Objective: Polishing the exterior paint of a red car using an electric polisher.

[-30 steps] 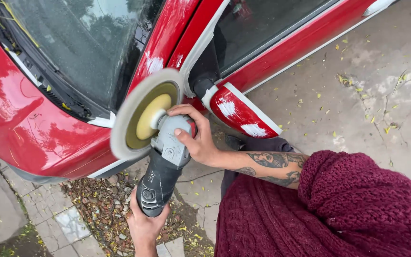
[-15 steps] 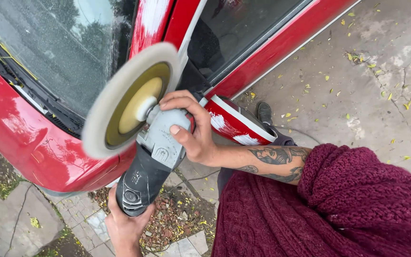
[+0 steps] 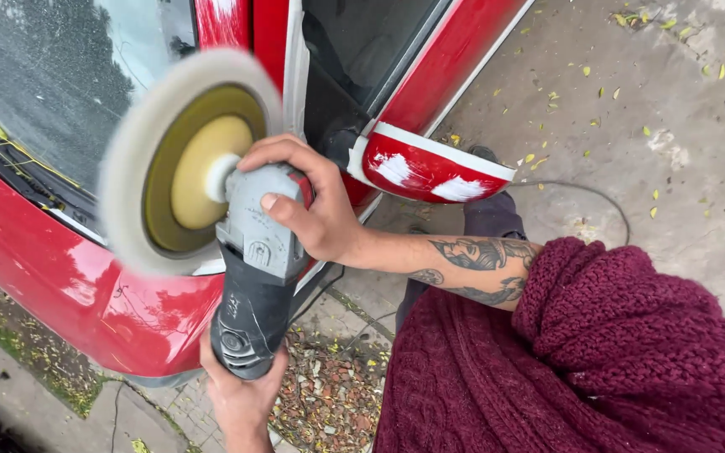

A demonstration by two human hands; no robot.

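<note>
The polisher (image 3: 253,277) is lifted off the red car (image 3: 52,285), its round wool pad (image 3: 179,159) blurred and facing the windscreen (image 3: 52,92), a two-handed hold that steadies it. The left hand (image 3: 241,394) wraps closed around the dark rear grip. The right hand (image 3: 308,201) curls over the grey gear head, fingers (image 3: 283,214) shut on it, just left of the compound-smeared side mirror (image 3: 430,168).

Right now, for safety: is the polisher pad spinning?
Likely spinning: the pad is blurred at its rim while the polisher body stays sharp.
</note>
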